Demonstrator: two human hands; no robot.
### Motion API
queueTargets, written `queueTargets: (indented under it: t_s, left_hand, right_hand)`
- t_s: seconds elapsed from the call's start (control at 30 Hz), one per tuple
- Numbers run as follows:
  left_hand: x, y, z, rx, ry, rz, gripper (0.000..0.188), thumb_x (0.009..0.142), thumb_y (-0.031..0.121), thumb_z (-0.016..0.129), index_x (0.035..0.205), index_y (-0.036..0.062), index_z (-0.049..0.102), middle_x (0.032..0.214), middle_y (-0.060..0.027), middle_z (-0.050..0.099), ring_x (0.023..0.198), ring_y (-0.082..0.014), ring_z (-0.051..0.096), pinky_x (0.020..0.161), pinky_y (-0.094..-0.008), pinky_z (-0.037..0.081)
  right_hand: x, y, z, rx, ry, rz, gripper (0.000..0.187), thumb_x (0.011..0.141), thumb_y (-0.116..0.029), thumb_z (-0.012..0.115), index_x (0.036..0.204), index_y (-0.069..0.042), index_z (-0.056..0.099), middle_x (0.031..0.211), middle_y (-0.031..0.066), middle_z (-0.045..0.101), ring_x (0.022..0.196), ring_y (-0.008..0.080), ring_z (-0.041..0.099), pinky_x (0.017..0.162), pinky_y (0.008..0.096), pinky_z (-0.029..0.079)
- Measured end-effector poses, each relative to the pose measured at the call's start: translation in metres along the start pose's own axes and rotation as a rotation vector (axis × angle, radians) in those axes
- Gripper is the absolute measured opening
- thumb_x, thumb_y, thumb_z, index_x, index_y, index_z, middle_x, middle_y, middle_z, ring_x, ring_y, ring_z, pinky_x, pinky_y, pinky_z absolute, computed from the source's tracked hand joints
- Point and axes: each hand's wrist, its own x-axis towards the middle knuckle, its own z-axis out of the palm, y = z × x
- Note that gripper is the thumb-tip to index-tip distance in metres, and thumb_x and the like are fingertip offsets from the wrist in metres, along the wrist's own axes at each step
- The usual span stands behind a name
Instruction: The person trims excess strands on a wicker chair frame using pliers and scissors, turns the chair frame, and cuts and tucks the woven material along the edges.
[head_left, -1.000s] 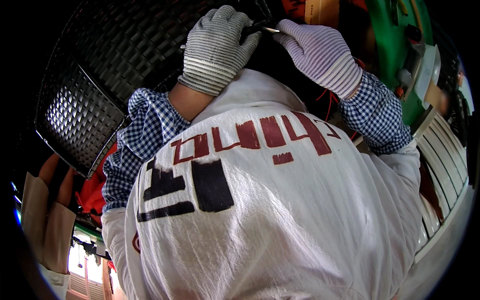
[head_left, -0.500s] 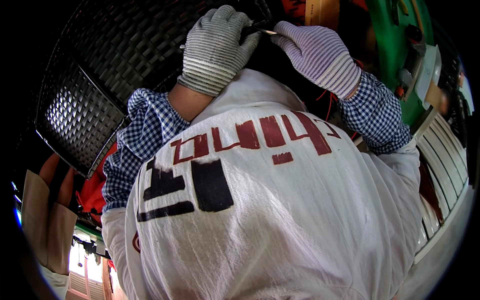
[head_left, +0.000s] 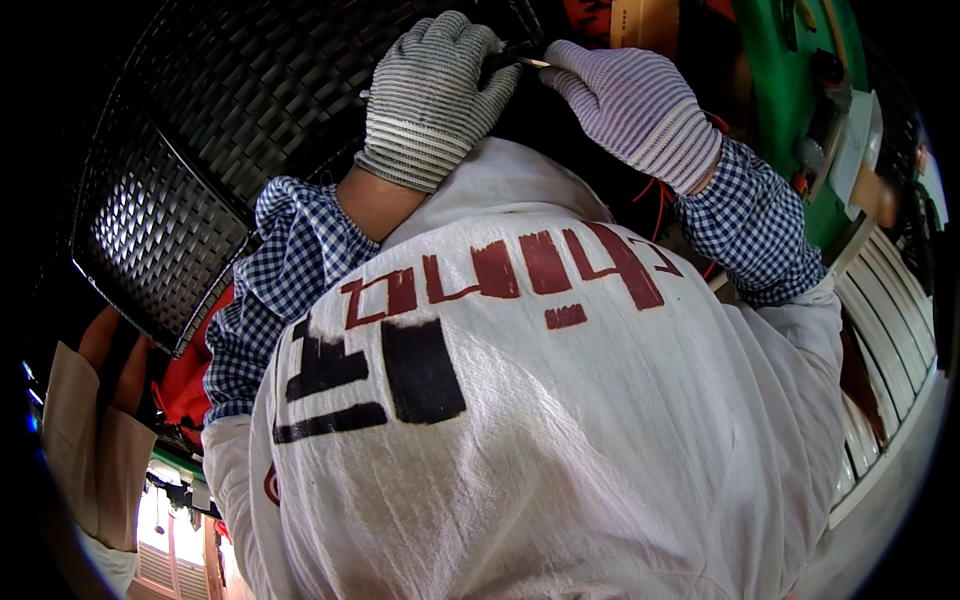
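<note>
My left hand point(head_left: 430, 100), in a grey-and-white striped knit glove, is closed at the top of the view, beside a large black woven wicker panel point(head_left: 250, 90). Between its thumb and forefinger runs a dark strip point(head_left: 512, 52), mostly hidden by the fingers. My right hand point(head_left: 635, 105), in a similar glove with a purplish tint, faces it from the right. Thumb and fingertips there pinch a thin, shiny, pale piece point(head_left: 535, 63) that points toward the left hand; its kind cannot be made out. The two hands are close but apart.
Black wicker also forms a lit panel point(head_left: 160, 240) at the left. On the right lie a green surface point(head_left: 765, 70) with tools, a slatted white seat point(head_left: 880, 320) and a thin red cord point(head_left: 655, 200). A cardboard piece point(head_left: 645, 25) stands at the top.
My right hand has tilted a little, its wrist rising slightly, with the thin piece still pinched. The left hand stays nearly where it was.
</note>
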Motion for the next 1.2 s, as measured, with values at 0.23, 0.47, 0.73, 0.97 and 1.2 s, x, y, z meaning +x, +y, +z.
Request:
queueTargets:
  t_s: [0.23, 0.47, 0.73, 0.97, 1.2]
  left_hand:
    - [0.000, -0.001, -0.003, 0.032, -0.016, -0.001, 0.030, 0.081, 0.030, 0.077, 0.097, 0.0061, 0.070, 0.092, -0.0098, 0.066, 0.082, -0.0276, 0.066, 0.075, -0.0380, 0.055]
    - [0.003, 0.000, 0.000, 0.015, -0.045, -0.019, 0.028, 0.082, 0.029, 0.076, 0.098, 0.0067, 0.071, 0.094, -0.0101, 0.066, 0.086, -0.0282, 0.066, 0.078, -0.0386, 0.055]
    - [0.003, 0.000, 0.003, 0.014, 0.005, 0.011, 0.027, 0.081, 0.027, 0.076, 0.097, 0.0065, 0.070, 0.093, -0.0103, 0.066, 0.086, -0.0288, 0.065, 0.078, -0.0392, 0.054]
    - [0.003, 0.000, -0.002, -0.046, -0.025, -0.011, 0.026, 0.080, 0.025, 0.076, 0.096, 0.0058, 0.071, 0.090, -0.0098, 0.066, 0.081, -0.0274, 0.065, 0.074, -0.0382, 0.054]
    - [0.002, -0.002, 0.001, -0.052, -0.031, -0.045, 0.027, 0.080, 0.026, 0.077, 0.096, 0.0054, 0.070, 0.088, -0.0095, 0.065, 0.079, -0.0271, 0.064, 0.074, -0.0382, 0.054]
  right_hand:
    - [0.008, -0.012, -0.001, -0.151, -0.051, 0.058, 0.034, 0.101, -0.034, 0.049, 0.117, -0.009, 0.065, 0.077, 0.0104, 0.070, 0.061, 0.0262, 0.066, 0.057, 0.0395, 0.056]
    - [0.005, -0.013, 0.005, -0.263, -0.046, 0.097, 0.035, 0.101, -0.032, 0.048, 0.126, -0.010, 0.060, 0.084, 0.0104, 0.069, 0.067, 0.0267, 0.068, 0.057, 0.0401, 0.056]
    - [-0.002, -0.022, 0.005, -0.451, 0.066, 0.029, 0.032, 0.096, -0.020, 0.050, 0.126, -0.012, 0.058, 0.083, 0.0119, 0.065, 0.068, 0.0252, 0.067, 0.053, 0.0387, 0.054]
    - [0.000, -0.029, -0.002, -0.643, -0.014, -0.030, 0.028, 0.096, -0.017, 0.049, 0.122, -0.011, 0.058, 0.083, 0.0110, 0.064, 0.070, 0.0242, 0.067, 0.053, 0.0361, 0.055]
    - [0.000, -0.020, -0.005, -0.596, -0.063, -0.107, 0.030, 0.097, -0.016, 0.049, 0.126, -0.009, 0.056, 0.092, 0.0131, 0.065, 0.074, 0.0244, 0.068, 0.055, 0.0354, 0.056]
